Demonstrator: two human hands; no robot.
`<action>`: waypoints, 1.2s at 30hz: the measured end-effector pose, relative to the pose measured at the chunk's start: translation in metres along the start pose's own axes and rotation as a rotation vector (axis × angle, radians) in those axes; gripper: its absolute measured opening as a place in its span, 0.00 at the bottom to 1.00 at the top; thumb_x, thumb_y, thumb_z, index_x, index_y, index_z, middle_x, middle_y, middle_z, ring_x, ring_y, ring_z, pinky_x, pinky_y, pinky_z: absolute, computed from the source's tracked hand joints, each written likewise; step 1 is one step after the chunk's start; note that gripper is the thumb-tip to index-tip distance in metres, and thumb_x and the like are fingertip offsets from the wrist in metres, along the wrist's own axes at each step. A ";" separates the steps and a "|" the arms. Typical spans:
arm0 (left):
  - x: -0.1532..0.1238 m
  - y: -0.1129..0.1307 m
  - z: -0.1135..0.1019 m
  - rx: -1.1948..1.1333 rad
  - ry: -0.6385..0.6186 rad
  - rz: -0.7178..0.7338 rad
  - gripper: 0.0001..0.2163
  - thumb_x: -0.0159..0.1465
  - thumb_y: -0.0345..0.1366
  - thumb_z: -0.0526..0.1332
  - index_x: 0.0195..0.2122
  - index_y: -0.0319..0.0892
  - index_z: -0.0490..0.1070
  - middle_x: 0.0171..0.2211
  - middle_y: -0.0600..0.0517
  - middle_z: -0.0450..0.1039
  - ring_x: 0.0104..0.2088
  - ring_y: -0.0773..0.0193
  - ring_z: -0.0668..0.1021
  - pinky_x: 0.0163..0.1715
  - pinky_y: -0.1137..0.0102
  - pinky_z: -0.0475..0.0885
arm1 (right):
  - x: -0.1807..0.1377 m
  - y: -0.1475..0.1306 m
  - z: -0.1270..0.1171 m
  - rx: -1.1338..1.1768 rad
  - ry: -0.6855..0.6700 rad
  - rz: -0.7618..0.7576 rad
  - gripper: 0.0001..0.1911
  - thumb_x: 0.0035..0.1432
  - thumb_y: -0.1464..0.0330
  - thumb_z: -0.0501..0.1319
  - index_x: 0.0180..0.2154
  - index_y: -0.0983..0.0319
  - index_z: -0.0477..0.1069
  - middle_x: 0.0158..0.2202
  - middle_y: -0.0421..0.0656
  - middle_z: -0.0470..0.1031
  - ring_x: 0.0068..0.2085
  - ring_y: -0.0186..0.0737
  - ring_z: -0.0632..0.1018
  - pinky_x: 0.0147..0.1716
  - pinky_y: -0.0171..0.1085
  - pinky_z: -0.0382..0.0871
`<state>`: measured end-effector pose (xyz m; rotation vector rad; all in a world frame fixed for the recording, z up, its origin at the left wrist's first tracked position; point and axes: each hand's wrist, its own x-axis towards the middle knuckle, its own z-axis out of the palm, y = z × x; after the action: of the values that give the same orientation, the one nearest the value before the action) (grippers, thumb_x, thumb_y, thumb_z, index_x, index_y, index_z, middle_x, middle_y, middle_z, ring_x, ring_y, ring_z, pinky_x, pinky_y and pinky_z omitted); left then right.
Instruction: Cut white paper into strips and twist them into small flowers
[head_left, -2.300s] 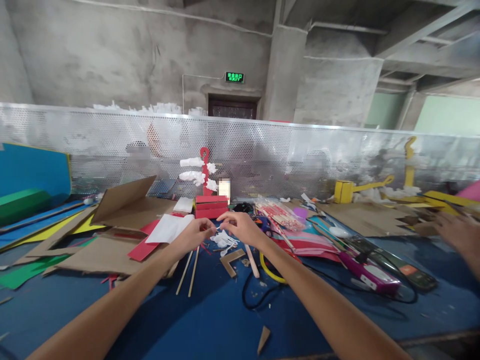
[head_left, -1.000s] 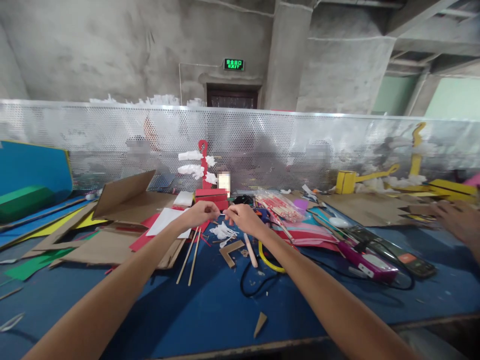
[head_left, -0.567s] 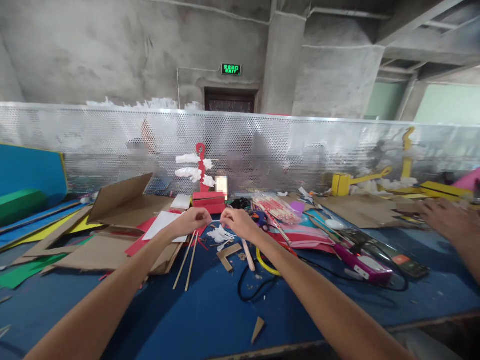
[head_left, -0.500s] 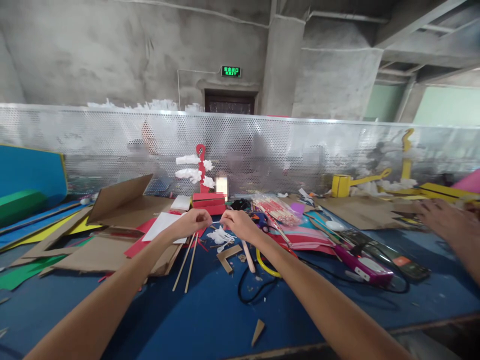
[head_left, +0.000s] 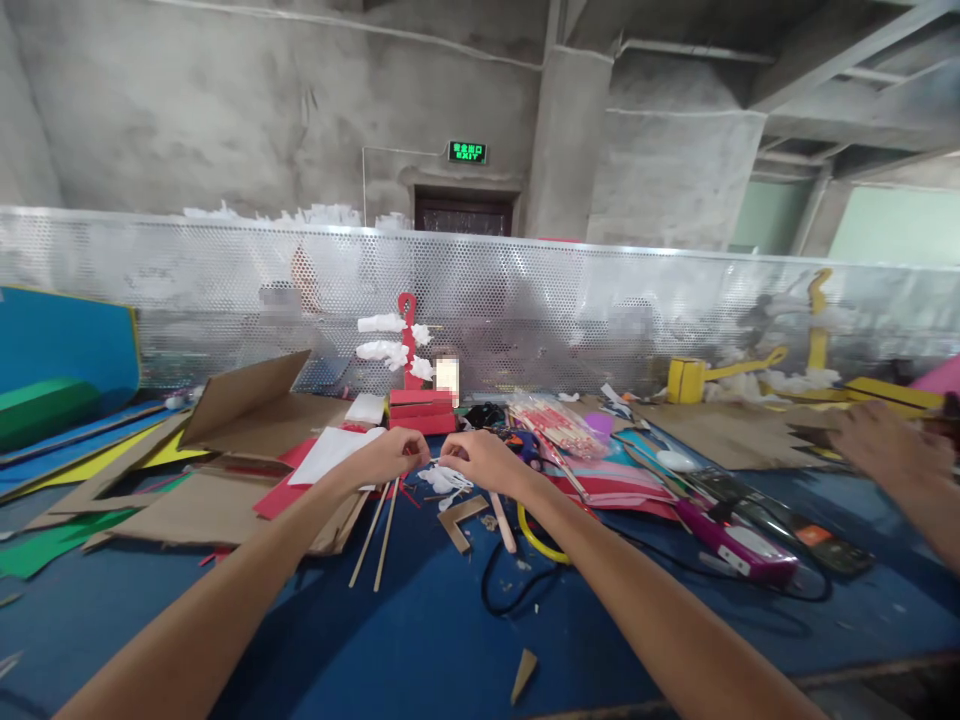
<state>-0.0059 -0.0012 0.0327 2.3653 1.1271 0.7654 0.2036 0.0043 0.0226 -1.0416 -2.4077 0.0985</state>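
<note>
My left hand point(head_left: 397, 452) and my right hand point(head_left: 474, 458) are close together above the blue table, each with fingers closed in a pinch. A thin white string point(head_left: 446, 482) shows between the fingertips, with a loose tangle of it lying just below them. Exactly where the fingers grip it is too small to see. Behind the hands is a red box-like base point(head_left: 421, 412), from which a red hooked upright point(head_left: 409, 340) rises with white tufts on its sides. Two thin wooden sticks point(head_left: 384, 540) lie below my left hand.
Cardboard pieces point(head_left: 187, 510) and a white sheet point(head_left: 330, 455) lie left. An L-shaped cardboard scrap point(head_left: 454, 522), yellow tape roll point(head_left: 534, 540), bag of sticks point(head_left: 559, 425) and purple device with black cable point(head_left: 739, 540) lie right. Another person's hand point(head_left: 885, 445) is at far right.
The view has shifted slightly, so everything sits a little lower and to the right. My hands remain pinched close together, and the white line between them is less distinct.
</note>
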 end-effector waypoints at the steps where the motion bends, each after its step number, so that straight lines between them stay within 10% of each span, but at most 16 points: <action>1: 0.000 0.000 0.000 0.001 -0.006 -0.002 0.07 0.54 0.32 0.55 0.28 0.38 0.71 0.26 0.51 0.74 0.27 0.64 0.73 0.28 0.72 0.66 | 0.000 0.000 0.000 -0.010 0.004 -0.032 0.10 0.59 0.62 0.59 0.35 0.61 0.76 0.33 0.43 0.77 0.34 0.37 0.75 0.33 0.31 0.59; 13: 0.000 -0.019 -0.012 0.078 -0.030 -0.007 0.14 0.60 0.45 0.55 0.37 0.41 0.71 0.36 0.48 0.76 0.36 0.61 0.76 0.35 0.71 0.68 | -0.001 0.000 -0.003 -0.076 -0.153 -0.116 0.06 0.54 0.69 0.60 0.33 0.61 0.76 0.31 0.42 0.78 0.32 0.36 0.76 0.31 0.31 0.59; 23: -0.026 -0.065 -0.047 0.741 0.129 -0.645 0.25 0.55 0.46 0.59 0.54 0.45 0.63 0.49 0.36 0.68 0.47 0.39 0.73 0.42 0.52 0.66 | -0.006 0.008 -0.013 -0.122 -0.273 -0.054 0.05 0.51 0.66 0.63 0.29 0.59 0.76 0.30 0.40 0.79 0.32 0.37 0.77 0.27 0.31 0.57; 36: -0.019 -0.088 -0.050 0.751 0.069 -0.618 0.25 0.53 0.42 0.60 0.52 0.41 0.62 0.46 0.36 0.72 0.47 0.41 0.74 0.41 0.58 0.68 | -0.004 0.005 -0.014 -0.154 -0.141 -0.035 0.08 0.56 0.65 0.59 0.29 0.60 0.74 0.28 0.41 0.77 0.29 0.37 0.75 0.27 0.33 0.55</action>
<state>-0.0981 0.0417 0.0149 2.2635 2.3315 0.2080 0.2160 0.0034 0.0313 -1.0930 -2.5932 -0.0269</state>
